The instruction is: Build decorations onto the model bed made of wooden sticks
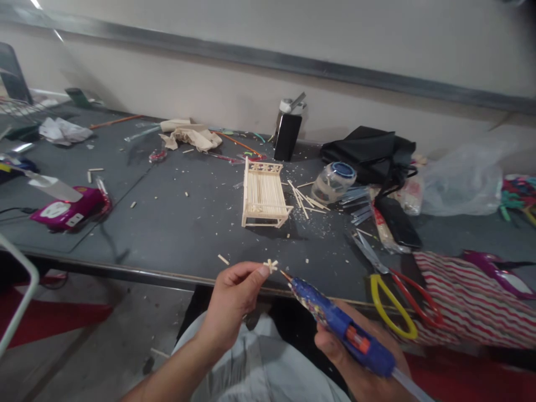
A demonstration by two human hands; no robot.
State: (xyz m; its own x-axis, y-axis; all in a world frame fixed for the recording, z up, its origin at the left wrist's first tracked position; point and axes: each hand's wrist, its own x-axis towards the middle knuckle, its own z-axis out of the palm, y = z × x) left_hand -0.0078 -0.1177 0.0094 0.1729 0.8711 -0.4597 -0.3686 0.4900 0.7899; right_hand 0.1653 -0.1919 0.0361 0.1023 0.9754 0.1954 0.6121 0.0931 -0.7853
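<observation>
Just on the near side of the toy bed (pixel 264 192), here's the action: the left hand (pixel 237 287) has a small star of sticks (pixel 271 265) pinched between thumb and forefinger, right around the table's front edge. And coming in from the right, nearer the person than the bed, there's the right hand (pixel 349 363), wrapped around a blue glue gun (pixel 330 315), its tip pointing at the star, close but a gap between them!

The bed itself stands upright on the dark table (pixel 167 223), slatted in pale sticks, with a patterned rail at its far end. Just right of the bed, a scatter of loose sticks (pixel 304 201), and beyond those a clear jar (pixel 334 184) with a blue lid. Behind the bed, slightly right, a black phone (pixel 288 137) props upright. Farther right of the bed we've got a black bag (pixel 368 153), a second phone (pixel 400 223) lying flat, and a clear plastic bag (pixel 463 178).

Right and nearer than the bed, scissors (pixel 371 252) lie with blades slightly apart, handles yellow and red, beside a striped cloth (pixel 460 290). Over to the bed's left, well apart, sits a purple tool (pixel 71 209); behind and left of the bed, a crumpled beige cloth (pixel 192 137).
</observation>
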